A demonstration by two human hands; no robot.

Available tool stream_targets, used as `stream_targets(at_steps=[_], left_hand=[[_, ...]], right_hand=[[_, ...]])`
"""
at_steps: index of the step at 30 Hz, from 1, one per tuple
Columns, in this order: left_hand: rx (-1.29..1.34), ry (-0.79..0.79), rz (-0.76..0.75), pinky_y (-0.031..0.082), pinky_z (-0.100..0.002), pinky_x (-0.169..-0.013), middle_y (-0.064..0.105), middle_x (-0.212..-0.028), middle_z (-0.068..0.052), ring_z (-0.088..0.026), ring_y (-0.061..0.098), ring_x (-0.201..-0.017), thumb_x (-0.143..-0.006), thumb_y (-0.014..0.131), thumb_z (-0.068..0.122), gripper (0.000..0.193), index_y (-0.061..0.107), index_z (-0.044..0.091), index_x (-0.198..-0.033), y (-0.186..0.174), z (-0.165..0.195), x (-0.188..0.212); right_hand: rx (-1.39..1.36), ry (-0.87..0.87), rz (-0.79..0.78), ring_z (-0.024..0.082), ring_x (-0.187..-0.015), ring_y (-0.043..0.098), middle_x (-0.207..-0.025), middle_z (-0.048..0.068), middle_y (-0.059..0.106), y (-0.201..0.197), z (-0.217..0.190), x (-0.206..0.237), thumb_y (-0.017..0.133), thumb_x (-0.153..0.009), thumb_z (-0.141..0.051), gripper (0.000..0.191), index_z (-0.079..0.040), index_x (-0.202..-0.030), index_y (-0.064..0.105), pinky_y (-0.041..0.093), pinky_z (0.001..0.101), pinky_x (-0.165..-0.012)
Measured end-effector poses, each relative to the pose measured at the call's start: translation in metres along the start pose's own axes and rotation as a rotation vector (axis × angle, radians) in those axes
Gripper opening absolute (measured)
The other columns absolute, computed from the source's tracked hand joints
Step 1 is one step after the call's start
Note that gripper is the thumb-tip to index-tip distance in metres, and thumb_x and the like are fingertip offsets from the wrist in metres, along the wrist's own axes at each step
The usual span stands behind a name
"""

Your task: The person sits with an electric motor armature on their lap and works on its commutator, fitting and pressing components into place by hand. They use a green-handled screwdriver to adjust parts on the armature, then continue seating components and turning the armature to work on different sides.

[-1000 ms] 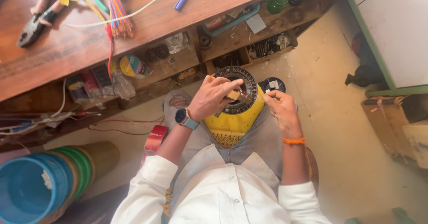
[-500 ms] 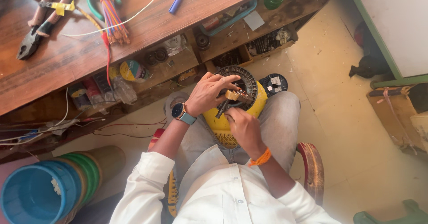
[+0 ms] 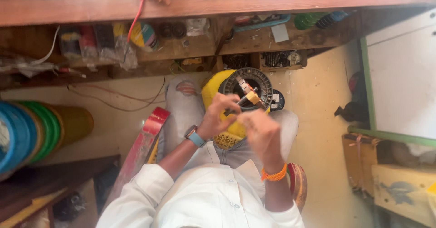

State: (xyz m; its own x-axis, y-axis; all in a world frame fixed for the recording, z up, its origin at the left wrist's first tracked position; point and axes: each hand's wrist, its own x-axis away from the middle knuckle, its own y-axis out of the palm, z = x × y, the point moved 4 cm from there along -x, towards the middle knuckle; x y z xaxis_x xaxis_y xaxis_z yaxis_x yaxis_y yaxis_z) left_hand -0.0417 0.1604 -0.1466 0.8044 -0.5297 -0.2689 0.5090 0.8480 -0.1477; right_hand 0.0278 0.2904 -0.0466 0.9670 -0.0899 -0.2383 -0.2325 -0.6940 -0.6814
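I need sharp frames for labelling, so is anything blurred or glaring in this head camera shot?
Head view: the right hand is motion-blurred, the left hand softer too; the yellow housing and wooden bench read fairly sharp; daylight is soft, without harsh glare.

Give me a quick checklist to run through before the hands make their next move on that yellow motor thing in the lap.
1. Yellow housing resting on the lap: ok, it lies across the knees.
2. Left hand on the small yellow-tipped tool: ok, fingers wrap its handle.
3. Tool tip at the grey ring: ok, it lies over the ring.
4. Right hand grip: cannot tell, it is blurred and shows its back.
5. Wooden bench within reach: cannot tell.
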Motion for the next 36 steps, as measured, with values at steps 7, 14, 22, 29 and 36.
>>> stream_targets(at_steps=[7, 14, 22, 29, 36], left_hand=[[0.368, -0.295, 0.467, 0.048, -0.031, -0.093, 0.070, -0.086, -0.002, -0.013, 0.064, -0.090, -0.090, 0.075, 0.009, 0.065, 0.046, 0.014, -0.148, 0.030, -0.005, -0.007], [-0.155, -0.253, 0.474, 0.040, -0.038, -0.091, 0.072, -0.089, 0.000, -0.023, 0.054, -0.097, -0.086, 0.078, 0.010, 0.062, 0.053, 0.017, -0.142, 0.034, -0.001, -0.009], [-0.386, -0.066, 0.434, 0.041, -0.040, -0.094, 0.064, -0.103, -0.002, -0.025, 0.052, -0.102, -0.084, 0.084, 0.016, 0.060, 0.056, 0.021, -0.138, 0.032, -0.004, -0.025], [-0.595, 0.557, 0.110, 0.042, -0.038, -0.098, 0.068, -0.130, 0.007, -0.021, 0.057, -0.122, -0.092, 0.083, 0.018, 0.057, 0.055, 0.022, -0.141, 0.001, 0.005, -0.050], [-0.474, 0.412, -0.320, 0.040, -0.037, -0.095, 0.074, -0.117, 0.012, -0.017, 0.058, -0.111, -0.090, 0.078, 0.015, 0.075, 0.043, 0.022, -0.156, -0.002, 0.011, -0.083]], right_hand=[[-0.118, 0.288, 0.034, 0.008, -0.070, 0.060, -0.078, 0.003, 0.065, -0.022, 0.047, -0.056, 0.069, -0.096, -0.002, 0.005, 0.002, -0.099, 0.070, 0.049, 0.0242, -0.063], [-0.294, 0.553, 0.055, 0.000, -0.065, 0.048, -0.075, -0.005, 0.060, -0.010, 0.106, -0.034, 0.069, -0.097, -0.006, 0.008, 0.002, -0.098, 0.071, 0.036, 0.0182, -0.055], [-0.477, 0.625, 0.140, -0.001, -0.069, 0.051, -0.081, -0.005, 0.066, 0.007, 0.151, -0.008, 0.071, -0.094, -0.007, 0.010, 0.002, -0.099, 0.072, 0.039, 0.0151, -0.061], [-0.631, 0.761, 0.132, -0.002, -0.059, 0.037, -0.070, -0.010, 0.051, 0.006, 0.160, 0.021, 0.072, -0.094, -0.011, 0.012, 0.001, -0.098, 0.072, 0.025, 0.0179, -0.051], [-0.853, 0.778, 0.134, -0.002, -0.052, 0.030, -0.063, -0.012, 0.046, -0.012, 0.143, 0.042, 0.073, -0.093, -0.012, 0.014, 0.001, -0.097, 0.072, 0.020, 0.0195, -0.046]])
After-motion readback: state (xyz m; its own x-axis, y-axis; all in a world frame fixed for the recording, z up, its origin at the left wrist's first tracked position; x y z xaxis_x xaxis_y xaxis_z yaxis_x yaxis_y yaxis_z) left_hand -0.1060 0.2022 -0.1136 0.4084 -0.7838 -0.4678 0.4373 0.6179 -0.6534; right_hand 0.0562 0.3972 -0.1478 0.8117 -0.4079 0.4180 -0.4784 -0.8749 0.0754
